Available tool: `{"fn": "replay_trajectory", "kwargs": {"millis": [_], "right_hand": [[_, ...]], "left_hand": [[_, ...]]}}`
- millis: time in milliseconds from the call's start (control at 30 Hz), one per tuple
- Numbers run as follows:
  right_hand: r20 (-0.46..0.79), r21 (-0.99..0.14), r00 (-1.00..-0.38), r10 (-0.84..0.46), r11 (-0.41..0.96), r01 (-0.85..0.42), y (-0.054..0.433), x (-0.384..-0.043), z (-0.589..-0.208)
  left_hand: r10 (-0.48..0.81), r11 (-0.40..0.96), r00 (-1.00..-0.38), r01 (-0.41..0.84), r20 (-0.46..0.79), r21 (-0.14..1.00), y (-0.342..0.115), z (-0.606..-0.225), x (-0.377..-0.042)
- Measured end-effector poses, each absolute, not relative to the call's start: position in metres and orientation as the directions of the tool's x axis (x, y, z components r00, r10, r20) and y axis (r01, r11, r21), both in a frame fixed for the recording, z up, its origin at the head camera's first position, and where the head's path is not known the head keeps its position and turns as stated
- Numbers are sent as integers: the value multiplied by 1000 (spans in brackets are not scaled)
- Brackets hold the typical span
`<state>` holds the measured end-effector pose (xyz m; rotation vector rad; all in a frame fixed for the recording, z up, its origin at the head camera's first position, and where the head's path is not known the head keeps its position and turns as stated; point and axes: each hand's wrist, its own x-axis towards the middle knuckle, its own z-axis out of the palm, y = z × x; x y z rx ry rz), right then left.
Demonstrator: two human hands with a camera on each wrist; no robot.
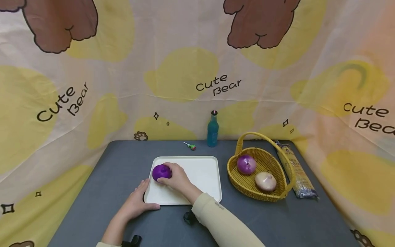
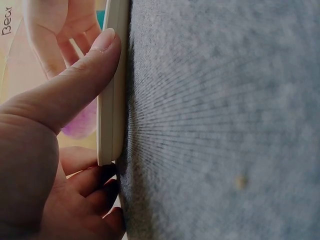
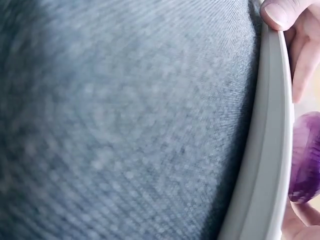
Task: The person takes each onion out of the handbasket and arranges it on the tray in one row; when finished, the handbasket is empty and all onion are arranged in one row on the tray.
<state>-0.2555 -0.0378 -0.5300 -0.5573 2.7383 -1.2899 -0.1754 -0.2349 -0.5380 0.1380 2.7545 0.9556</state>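
Note:
A purple onion (image 1: 162,172) sits at the left end of a white tray (image 1: 197,171). My right hand (image 1: 179,180) grips this onion from its right side, thumb on the near side and fingers over the far side. At the tray's near left corner, my left hand (image 1: 137,202) holds the tray, its thumb (image 2: 85,80) against the near edge and its fingers along the left side. The onion (image 3: 306,157) also shows beyond the tray rim in the right wrist view.
Right of the tray, a yellow woven basket (image 1: 231,176) holds another purple onion (image 1: 246,164) and a pale bulb (image 1: 265,181). Beside it lies a long plastic packet (image 1: 297,171). A blue bottle (image 1: 212,130) and a lollipop (image 1: 190,146) are at the back of the grey table (image 1: 123,164).

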Motion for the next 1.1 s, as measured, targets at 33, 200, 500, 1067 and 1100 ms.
{"fn": "replay_trajectory", "kwargs": {"millis": [33, 200, 500, 1067, 1100], "right_hand": [[92, -754, -932, -349, 587, -295, -38, -255, -529], [64, -756, -935, -349, 595, -274, -40, -252, -525], [64, -747, -932, -357, 602, -283, -38, -250, -517], [92, -780, -933, -347, 558, -284, -5, -232, -490], [97, -783, -933, -348, 552, -287, -2, -231, -488]], "left_hand": [[160, 784, -971, 17, -175, 620, -235, -538, -175], [160, 790, -974, 28, -162, 612, -236, -536, -175], [170, 790, -975, 47, -145, 611, -238, -536, -175], [166, 785, -979, 59, -117, 617, -236, -544, -173], [164, 784, -980, 57, -117, 618, -236, -544, -173]]}}
